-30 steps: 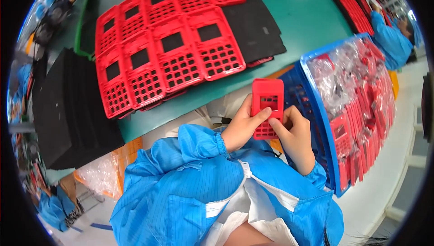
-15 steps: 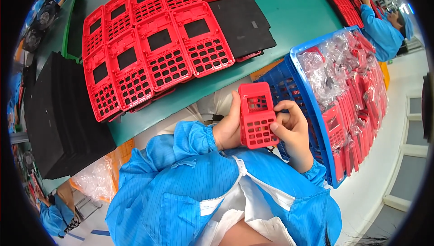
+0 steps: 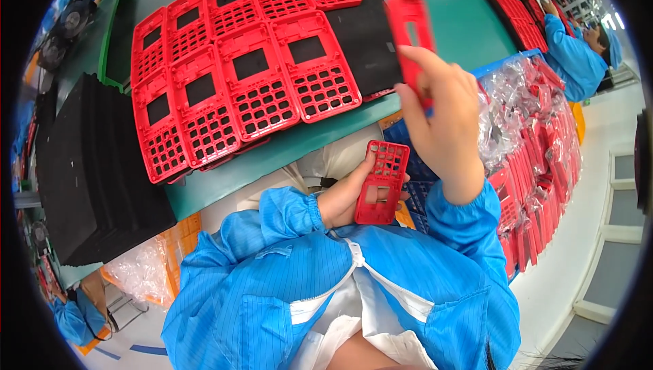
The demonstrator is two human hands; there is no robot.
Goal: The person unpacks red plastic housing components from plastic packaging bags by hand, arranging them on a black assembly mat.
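A red calculator-like plastic casing (image 3: 383, 178), with a window and a grid of key holes, lies in my left hand (image 3: 340, 200). My left fingers are wrapped round it in front of my body, with the key holes toward the table. Raised above the table's near edge, my right hand (image 3: 445, 122) grips a second red casing piece (image 3: 407, 8) between thumb and fingers. That piece is blurred by motion and stands with its long side up. Several similar red casings (image 3: 248, 42) lie in two rows on a black foam sheet (image 3: 367, 47), left of my right hand.
On my right is a blue crate (image 3: 418, 196) filled with bagged red parts (image 3: 537, 159). Black foam sheets (image 3: 95, 179) are stacked at the left of the green table (image 3: 456, 13). Beyond the crate, a person in blue (image 3: 578, 50) works beside more red casings (image 3: 513, 20).
The casing between both hands is now two pieces. My right hand has lifted one up toward the table; my left hand keeps the other, now turned with its key holes toward the table.
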